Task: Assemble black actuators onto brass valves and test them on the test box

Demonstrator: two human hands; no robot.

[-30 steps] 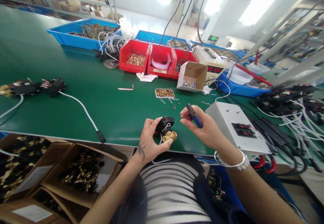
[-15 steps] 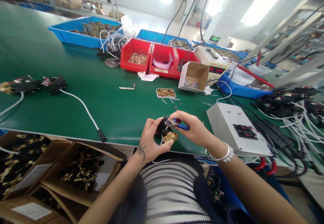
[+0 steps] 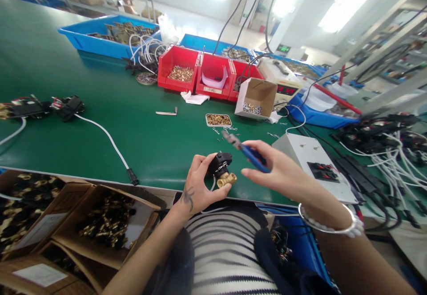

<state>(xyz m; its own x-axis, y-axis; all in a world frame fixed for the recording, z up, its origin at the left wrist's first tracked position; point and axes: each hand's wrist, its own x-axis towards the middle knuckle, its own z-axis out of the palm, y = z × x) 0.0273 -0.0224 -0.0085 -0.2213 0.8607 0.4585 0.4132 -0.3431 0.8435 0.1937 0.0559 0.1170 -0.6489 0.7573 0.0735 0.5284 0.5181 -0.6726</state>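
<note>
My left hand (image 3: 200, 181) is closed around a motorized valve (image 3: 221, 165), a black housing on a brass valve body (image 3: 227, 179), at the front edge of the green table. A metal clip shows between the housing and the brass. From the valve a white cable runs down toward my lap. My right hand (image 3: 271, 166) grips blue-handled pliers (image 3: 255, 156) to the right of the valve; their jaws point up and left, apart from it. Beyond them lies a small tray (image 3: 218, 120) of brass parts, with loose wire clips (image 3: 230, 128) near it.
Red bins (image 3: 179, 70) stand at the back, with an open carton (image 3: 255, 99) of small metal parts beside them. A grey box (image 3: 312, 166) sits at right. Valve units with white cables lie at left. Cartons (image 3: 110, 224) of brass and black parts stand below the table edge.
My right hand has drawn the pliers off the valve, to the right, and their jaws now point up and left. My left hand has stayed around the valve.
</note>
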